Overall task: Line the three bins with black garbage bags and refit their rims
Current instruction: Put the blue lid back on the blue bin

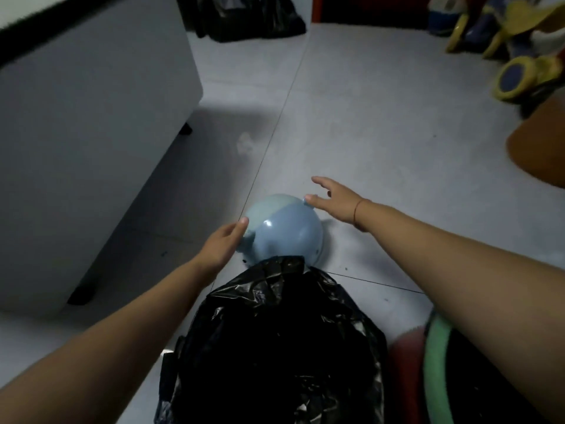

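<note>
Blue bin (284, 229) lies between two uncurled hands, left hand (221, 243) touching its side, right hand (336, 200) at its far edge

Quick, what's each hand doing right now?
Left hand: open, thumb against the blue bin.
Right hand: open, fingers spread, holding nothing.
</note>
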A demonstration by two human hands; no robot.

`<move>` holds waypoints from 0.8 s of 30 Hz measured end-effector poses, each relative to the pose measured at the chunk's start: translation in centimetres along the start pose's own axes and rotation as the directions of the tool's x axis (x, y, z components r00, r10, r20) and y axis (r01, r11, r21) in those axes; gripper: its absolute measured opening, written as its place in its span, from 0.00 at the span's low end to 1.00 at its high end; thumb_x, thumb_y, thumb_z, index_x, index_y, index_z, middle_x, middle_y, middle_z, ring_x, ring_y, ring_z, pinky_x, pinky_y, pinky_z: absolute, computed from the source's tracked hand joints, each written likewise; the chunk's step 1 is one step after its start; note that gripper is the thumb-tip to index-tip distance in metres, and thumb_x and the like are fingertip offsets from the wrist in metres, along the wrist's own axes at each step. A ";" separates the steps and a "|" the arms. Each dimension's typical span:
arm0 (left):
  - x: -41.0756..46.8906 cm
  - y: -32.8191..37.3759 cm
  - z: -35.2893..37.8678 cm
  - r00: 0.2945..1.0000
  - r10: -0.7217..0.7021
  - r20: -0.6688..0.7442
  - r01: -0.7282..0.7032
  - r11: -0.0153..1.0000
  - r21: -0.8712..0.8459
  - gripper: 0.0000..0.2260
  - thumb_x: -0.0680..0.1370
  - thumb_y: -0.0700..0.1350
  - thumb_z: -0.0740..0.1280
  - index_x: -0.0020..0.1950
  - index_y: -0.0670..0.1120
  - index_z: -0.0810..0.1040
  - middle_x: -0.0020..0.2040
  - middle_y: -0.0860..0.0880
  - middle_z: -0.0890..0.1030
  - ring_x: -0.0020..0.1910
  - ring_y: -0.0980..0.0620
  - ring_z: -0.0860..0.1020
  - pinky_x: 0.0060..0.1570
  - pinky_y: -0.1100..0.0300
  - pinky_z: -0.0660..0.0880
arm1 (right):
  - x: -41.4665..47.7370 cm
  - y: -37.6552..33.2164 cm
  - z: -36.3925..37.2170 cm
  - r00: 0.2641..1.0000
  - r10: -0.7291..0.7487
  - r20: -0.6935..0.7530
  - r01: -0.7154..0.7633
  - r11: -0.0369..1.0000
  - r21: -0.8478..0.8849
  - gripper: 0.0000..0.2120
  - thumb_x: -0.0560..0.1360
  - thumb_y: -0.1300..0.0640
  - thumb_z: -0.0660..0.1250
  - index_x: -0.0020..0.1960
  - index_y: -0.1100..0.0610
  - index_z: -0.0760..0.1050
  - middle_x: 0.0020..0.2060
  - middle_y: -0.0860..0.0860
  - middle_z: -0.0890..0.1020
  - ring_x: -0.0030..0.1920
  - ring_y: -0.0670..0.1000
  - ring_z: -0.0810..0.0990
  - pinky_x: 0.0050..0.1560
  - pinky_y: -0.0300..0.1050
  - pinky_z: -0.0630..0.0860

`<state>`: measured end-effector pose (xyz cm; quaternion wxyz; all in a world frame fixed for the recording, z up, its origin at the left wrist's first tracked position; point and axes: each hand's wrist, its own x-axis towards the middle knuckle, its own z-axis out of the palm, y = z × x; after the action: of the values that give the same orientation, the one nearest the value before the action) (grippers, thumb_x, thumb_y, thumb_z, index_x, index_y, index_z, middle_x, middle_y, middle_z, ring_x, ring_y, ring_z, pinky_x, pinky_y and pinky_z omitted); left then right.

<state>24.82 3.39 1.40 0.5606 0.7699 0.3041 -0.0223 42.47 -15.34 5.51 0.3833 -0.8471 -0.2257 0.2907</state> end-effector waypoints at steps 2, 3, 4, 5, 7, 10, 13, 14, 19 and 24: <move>1.1 -1.9 0.5 0.999 -0.025 -0.020 0.024 0.999 -0.046 0.26 0.77 0.58 0.64 0.69 0.42 0.72 0.63 0.48 0.76 0.60 0.51 0.74 0.58 0.58 0.68 | 2.4 1.1 0.9 0.998 0.033 0.049 -0.032 0.999 -0.023 0.30 0.77 0.47 0.63 0.76 0.51 0.58 0.75 0.52 0.60 0.74 0.55 0.60 0.70 0.49 0.59; 1.7 -2.7 0.7 0.999 -0.040 -0.032 0.038 0.997 -0.064 0.25 0.76 0.55 0.67 0.68 0.42 0.73 0.63 0.46 0.77 0.59 0.51 0.76 0.58 0.60 0.70 | 3.4 1.7 1.3 0.997 0.046 0.061 -0.044 0.998 -0.040 0.29 0.78 0.49 0.63 0.75 0.51 0.58 0.75 0.53 0.60 0.74 0.55 0.61 0.70 0.48 0.59; 2.1 -3.5 0.9 0.998 -0.047 -0.039 0.044 0.996 -0.073 0.24 0.75 0.52 0.70 0.67 0.42 0.74 0.61 0.45 0.79 0.57 0.52 0.78 0.55 0.63 0.72 | 4.3 2.2 1.6 0.996 0.057 0.068 -0.053 0.997 -0.060 0.27 0.78 0.51 0.62 0.75 0.52 0.58 0.74 0.54 0.62 0.73 0.54 0.61 0.70 0.46 0.58; 2.5 -4.1 1.1 0.998 -0.042 -0.047 0.039 0.997 -0.064 0.21 0.75 0.49 0.71 0.66 0.42 0.75 0.58 0.45 0.80 0.54 0.54 0.79 0.49 0.69 0.74 | 5.1 2.6 1.8 0.995 0.067 0.072 -0.062 0.995 -0.076 0.26 0.79 0.54 0.61 0.75 0.53 0.59 0.73 0.54 0.64 0.73 0.54 0.63 0.69 0.44 0.59; 3.0 -5.1 1.2 0.995 -0.001 -0.097 0.002 1.000 0.004 0.17 0.74 0.44 0.72 0.62 0.45 0.78 0.52 0.48 0.82 0.47 0.60 0.79 0.39 0.75 0.72 | 6.2 3.2 2.1 0.994 0.089 0.070 -0.082 0.992 -0.100 0.25 0.78 0.61 0.60 0.75 0.55 0.60 0.71 0.54 0.68 0.71 0.55 0.65 0.67 0.42 0.61; 3.5 -5.9 1.0 0.986 0.052 -0.159 -0.040 0.996 0.076 0.11 0.74 0.43 0.72 0.56 0.47 0.82 0.48 0.51 0.84 0.45 0.60 0.80 0.41 0.69 0.72 | 6.9 4.1 2.1 0.995 0.100 0.011 -0.096 0.981 -0.166 0.22 0.77 0.65 0.59 0.71 0.56 0.67 0.69 0.55 0.70 0.68 0.56 0.68 0.64 0.43 0.64; 3.5 -5.7 0.9 0.984 0.065 -0.167 -0.053 0.996 0.075 0.09 0.74 0.43 0.72 0.53 0.45 0.84 0.46 0.51 0.84 0.45 0.59 0.81 0.43 0.66 0.72 | 7.0 4.8 2.0 0.993 0.076 -0.091 -0.091 0.979 -0.185 0.13 0.75 0.64 0.63 0.60 0.58 0.75 0.61 0.56 0.77 0.60 0.56 0.74 0.57 0.43 0.68; 3.5 -5.4 0.8 0.983 0.067 -0.170 -0.057 0.996 0.064 0.09 0.74 0.43 0.72 0.52 0.44 0.84 0.45 0.51 0.84 0.43 0.60 0.81 0.42 0.67 0.73 | 6.8 5.0 1.8 0.991 0.068 -0.114 -0.088 0.980 -0.178 0.11 0.75 0.63 0.65 0.57 0.59 0.77 0.58 0.56 0.78 0.56 0.55 0.75 0.54 0.42 0.68; 3.5 -1.8 -1.4 0.979 0.123 -0.165 -0.117 0.992 0.047 0.05 0.73 0.42 0.73 0.48 0.45 0.84 0.37 0.55 0.82 0.32 0.65 0.78 0.40 0.67 0.72 | 4.8 3.6 -0.7 0.992 0.022 -0.121 -0.036 0.992 -0.119 0.06 0.73 0.63 0.68 0.50 0.61 0.78 0.46 0.55 0.78 0.44 0.53 0.74 0.47 0.44 0.70; 1.5 4.3 -4.6 0.951 0.237 -0.200 -0.232 0.972 0.050 0.04 0.72 0.42 0.74 0.46 0.46 0.84 0.35 0.56 0.82 0.30 0.66 0.76 0.38 0.71 0.73 | 1.6 -2.1 -4.7 0.974 -0.067 -0.215 0.048 0.994 -0.095 0.06 0.73 0.60 0.69 0.50 0.58 0.77 0.46 0.54 0.79 0.45 0.53 0.75 0.49 0.48 0.74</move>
<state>26.75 7.27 6.22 0.5149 0.8060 0.2663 0.1196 46.43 -15.52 9.17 0.3757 -0.8833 -0.2195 0.1747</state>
